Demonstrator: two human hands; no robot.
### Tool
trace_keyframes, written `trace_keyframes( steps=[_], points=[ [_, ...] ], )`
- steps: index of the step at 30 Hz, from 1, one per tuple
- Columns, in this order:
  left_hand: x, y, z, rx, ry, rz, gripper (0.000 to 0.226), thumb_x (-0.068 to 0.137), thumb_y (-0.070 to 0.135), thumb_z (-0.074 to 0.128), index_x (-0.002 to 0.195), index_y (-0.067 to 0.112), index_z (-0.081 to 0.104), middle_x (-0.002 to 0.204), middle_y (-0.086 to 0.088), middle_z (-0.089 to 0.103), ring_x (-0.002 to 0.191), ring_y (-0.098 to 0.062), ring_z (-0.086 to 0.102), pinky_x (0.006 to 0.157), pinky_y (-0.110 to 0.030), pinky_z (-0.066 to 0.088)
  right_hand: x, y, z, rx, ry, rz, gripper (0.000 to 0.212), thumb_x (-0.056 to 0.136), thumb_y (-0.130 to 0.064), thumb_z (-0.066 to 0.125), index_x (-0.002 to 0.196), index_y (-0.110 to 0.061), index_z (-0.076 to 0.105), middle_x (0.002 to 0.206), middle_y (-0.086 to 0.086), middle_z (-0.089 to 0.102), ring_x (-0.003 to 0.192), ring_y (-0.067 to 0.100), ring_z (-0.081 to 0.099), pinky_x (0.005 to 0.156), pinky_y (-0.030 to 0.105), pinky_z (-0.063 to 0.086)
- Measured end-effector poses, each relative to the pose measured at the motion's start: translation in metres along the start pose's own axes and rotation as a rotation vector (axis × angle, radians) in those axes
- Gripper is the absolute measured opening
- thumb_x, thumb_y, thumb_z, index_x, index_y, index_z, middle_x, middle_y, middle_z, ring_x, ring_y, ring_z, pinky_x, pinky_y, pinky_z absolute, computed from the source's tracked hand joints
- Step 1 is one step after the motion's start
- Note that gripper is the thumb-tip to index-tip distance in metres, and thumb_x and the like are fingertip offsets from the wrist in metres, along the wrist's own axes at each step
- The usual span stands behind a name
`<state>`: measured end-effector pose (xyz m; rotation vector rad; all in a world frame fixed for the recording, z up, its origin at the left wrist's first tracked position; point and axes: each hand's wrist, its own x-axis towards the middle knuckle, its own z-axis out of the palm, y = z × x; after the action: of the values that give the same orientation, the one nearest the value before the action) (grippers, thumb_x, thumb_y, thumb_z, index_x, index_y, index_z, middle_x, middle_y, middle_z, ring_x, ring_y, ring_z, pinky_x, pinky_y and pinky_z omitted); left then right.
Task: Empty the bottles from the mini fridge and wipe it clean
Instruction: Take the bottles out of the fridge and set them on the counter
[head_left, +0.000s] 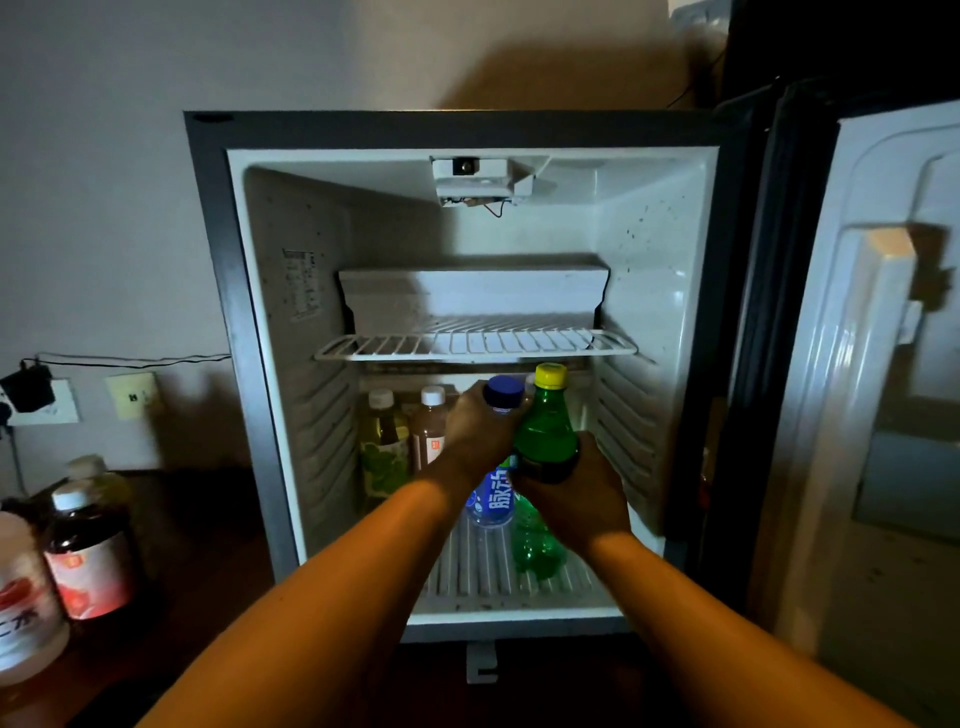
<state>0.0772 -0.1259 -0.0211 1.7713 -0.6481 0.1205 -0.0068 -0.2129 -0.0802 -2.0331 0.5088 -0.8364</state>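
i have my left hand (475, 431) wrapped round the blue bottle (493, 488) and my right hand (576, 488) round the green bottle (545, 431) beside it, both upright over the fridge (249, 395) floor for lifting out together.

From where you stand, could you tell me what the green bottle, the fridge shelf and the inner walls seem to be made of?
Green bottle: looks like clear tinted plastic, glossy, with light passing through and a yellow screw cap.
Fridge shelf: probably white-coated metal wire, judging by its thin parallel bars.
Inner walls: apparently moulded white plastic, smooth with ribbed slots, speckled with dark spots.
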Motion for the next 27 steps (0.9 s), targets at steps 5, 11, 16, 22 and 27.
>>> trace_keyframes(
  steps=[5,11,16,22,27],
  points=[
    [-0.024,-0.009,-0.016,-0.069,-0.003,0.01,0.03,0.082,0.019,0.074,0.109,0.014,0.06,0.102,-0.001,0.065,0.1,-0.018,0.063,0.09,-0.03,0.051,-0.005,-0.007,-0.005,0.012,-0.029,0.044,0.052,0.06,-0.051,0.079,0.104,-0.027,0.064,0.095,-0.005,0.069,0.08,0.014,0.064,0.056,0.02,0.042],
    [-0.049,-0.001,-0.044,0.082,0.21,0.026,0.035,0.068,0.036,0.085,0.096,0.017,0.074,0.085,0.006,0.071,0.071,-0.004,0.063,0.06,-0.007,0.045,-0.024,-0.026,-0.017,0.088,-0.055,0.102,0.052,0.049,-0.054,0.086,0.088,-0.034,0.057,0.084,-0.01,0.068,0.072,0.011,0.068,0.06,0.026,0.054],
    [-0.073,0.013,-0.068,0.065,0.167,0.07,0.023,0.067,0.036,0.085,0.079,0.021,0.074,0.069,0.006,0.072,0.058,0.0,0.066,0.054,-0.015,0.05,-0.042,-0.043,-0.026,0.362,-0.128,-0.004,0.056,0.052,-0.024,0.095,0.097,-0.022,0.061,0.087,0.003,0.072,0.077,0.021,0.072,0.068,0.045,0.061],
    [-0.101,0.033,-0.1,0.014,0.176,0.077,0.022,0.066,0.031,0.087,0.074,0.016,0.073,0.062,0.007,0.07,0.05,0.004,0.061,0.046,-0.015,0.048,-0.059,-0.068,-0.032,0.397,-0.22,-0.078,0.061,0.055,-0.015,0.094,0.105,-0.014,0.059,0.094,0.005,0.07,0.082,0.018,0.071,0.062,0.035,0.061],
    [-0.121,0.039,-0.125,0.022,0.149,0.073,0.026,0.065,0.036,0.086,0.076,0.017,0.074,0.071,0.004,0.073,0.066,-0.008,0.07,0.056,-0.024,0.057,-0.077,-0.083,-0.03,0.412,-0.338,-0.126,0.059,0.06,-0.016,0.091,0.11,-0.012,0.058,0.097,0.005,0.069,0.086,0.02,0.07,0.064,0.033,0.06]
  ],
)
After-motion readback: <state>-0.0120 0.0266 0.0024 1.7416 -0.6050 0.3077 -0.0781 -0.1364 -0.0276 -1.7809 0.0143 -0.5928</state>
